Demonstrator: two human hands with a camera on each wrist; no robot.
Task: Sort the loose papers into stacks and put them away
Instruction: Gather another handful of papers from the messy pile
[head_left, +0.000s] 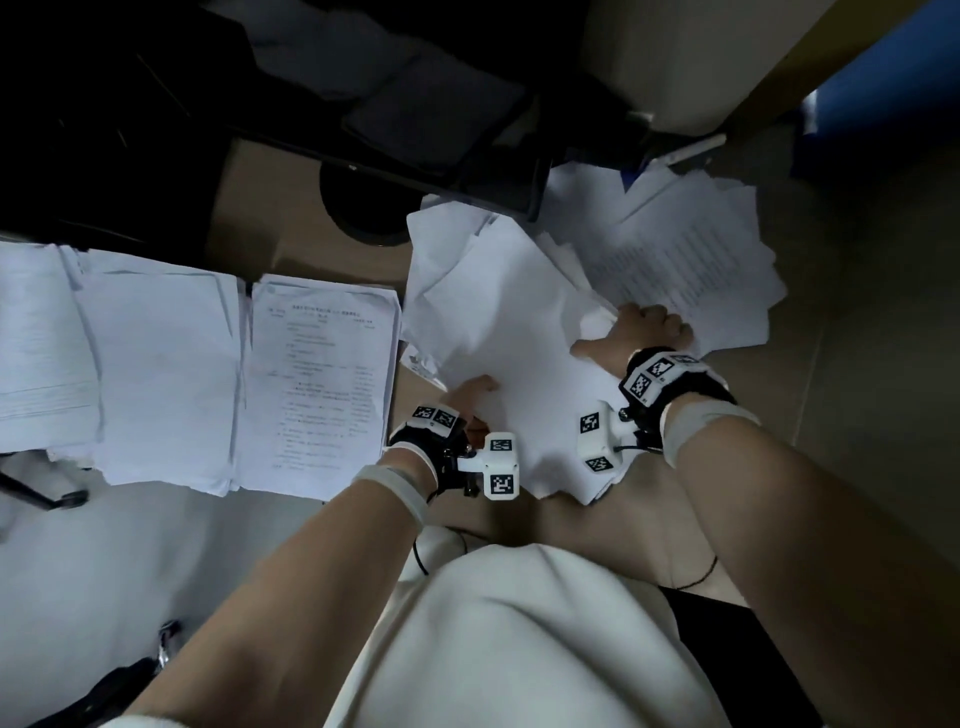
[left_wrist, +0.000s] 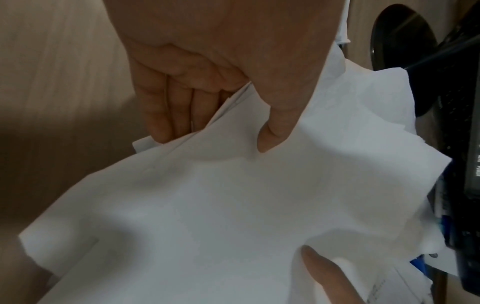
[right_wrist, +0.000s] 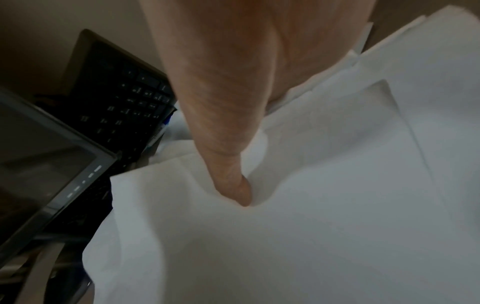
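A loose sheaf of white papers (head_left: 514, 353) lies crumpled and lifted in the middle of the desk, between both my hands. My left hand (head_left: 475, 389) pinches its near-left edge, thumb (left_wrist: 275, 131) on top and fingers (left_wrist: 166, 115) underneath. On the right edge, my right hand (head_left: 647, 327) grips the sheaf with fingers curled, its thumb (right_wrist: 233, 181) pressing a dent into the top sheet. A messy pile of printed sheets (head_left: 691, 260) spreads out beyond the right hand. To the left lie a printed stack (head_left: 322, 384) and a blank-topped stack (head_left: 161, 364).
A third paper stack (head_left: 41, 338) sits at the far left. A black monitor foot (head_left: 358, 208) and a dark keyboard (right_wrist: 124, 102) stand just behind the sheaf, with a screen (right_wrist: 39, 154) beside them. Bare wooden desk (left_wrist: 52, 82) shows left of the hand.
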